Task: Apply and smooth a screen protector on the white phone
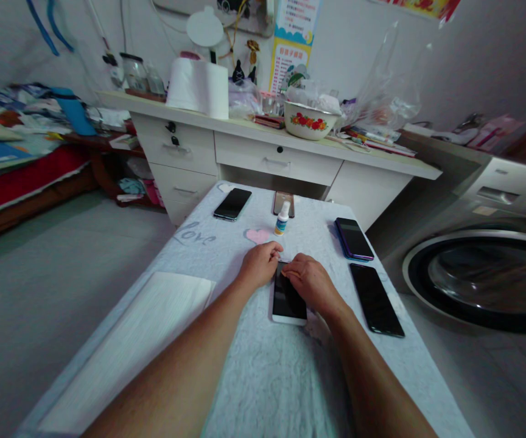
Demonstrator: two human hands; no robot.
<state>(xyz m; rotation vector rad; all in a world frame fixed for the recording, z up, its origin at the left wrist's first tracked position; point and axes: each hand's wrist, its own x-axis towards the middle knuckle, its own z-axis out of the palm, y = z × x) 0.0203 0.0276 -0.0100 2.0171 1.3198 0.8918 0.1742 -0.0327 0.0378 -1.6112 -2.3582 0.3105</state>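
A white-framed smartphone [289,302] with a dark screen lies flat on the cloth-covered table, pointing away from me. My left hand [262,265] is closed at its far left corner, thumb and fingers pinched on the edge there. Over the upper right of the screen, my right hand [307,278] has its fingers bent together and pressed down; whatever they may hold is hidden. A small white spray bottle [282,219] with a blue and yellow label stands upright just beyond both hands.
Two dark phones, a black one [376,299] and a purple-edged one [354,238], lie to the right. Another phone [233,204] lies far left, near a brown phone case [284,198]. A pale flat sheet [139,340] covers the left side. Beyond stands a white desk [245,146]; right, a washing machine [486,243].
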